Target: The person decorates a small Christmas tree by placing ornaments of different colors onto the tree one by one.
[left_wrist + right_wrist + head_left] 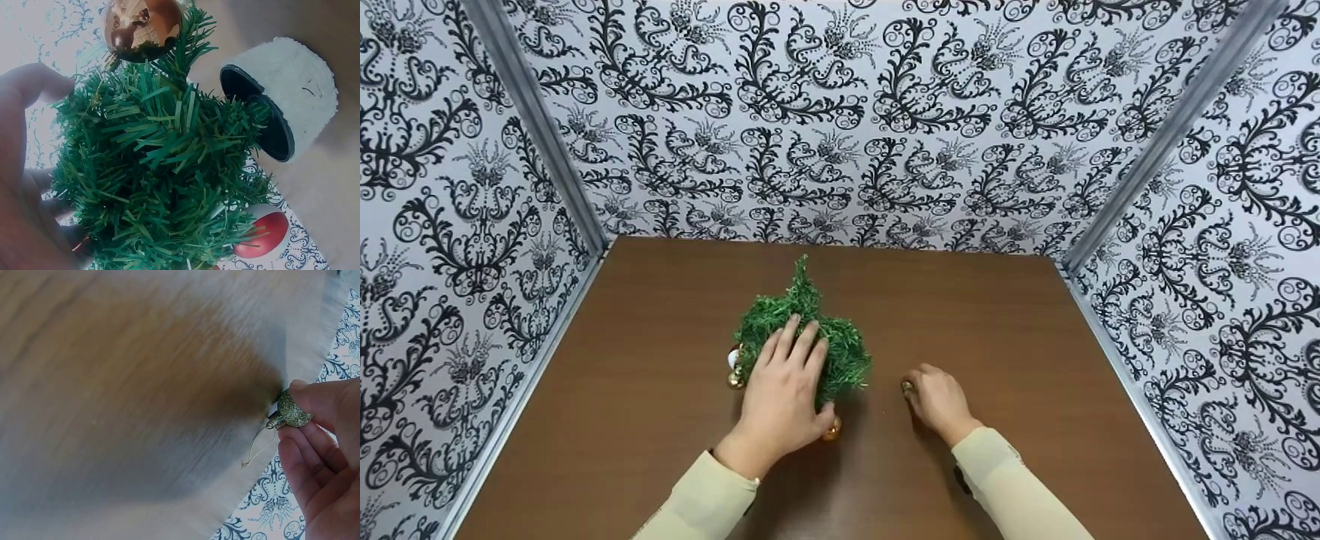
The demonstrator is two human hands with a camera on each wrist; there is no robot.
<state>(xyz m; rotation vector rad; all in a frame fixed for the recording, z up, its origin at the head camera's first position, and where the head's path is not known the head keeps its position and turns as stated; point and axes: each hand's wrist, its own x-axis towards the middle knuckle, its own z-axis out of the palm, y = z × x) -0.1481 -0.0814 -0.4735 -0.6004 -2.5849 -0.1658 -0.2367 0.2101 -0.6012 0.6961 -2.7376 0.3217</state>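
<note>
My left hand (pixel 784 394) lies across a small artificial Christmas tree (pixel 846 360), its fingers straight over the green branches. In the left wrist view, the thumb and fingertips are against the foliage, partly hidden by it. The tree carries a shiny copper bauble (pixel 143 28) and a red-and-white bauble (pixel 264 233). Its base is a white, fuzzy stand (pixel 295 98) with a dark inside. To the right of the tree, my right hand (pixel 941 401) pinches a glittery gold bauble (pixel 291 409) between thumb and fingers, with a thin gold string loop (pixel 260 447) hanging from it.
Everything stands on a brown wooden table (pixel 997 315). Walls with black-and-white scroll patterns (pixel 840 112) and grey metal corner posts (pixel 536 124) enclose it on the left, back and right. A small gold bauble (pixel 735 380) hangs at the tree's left side.
</note>
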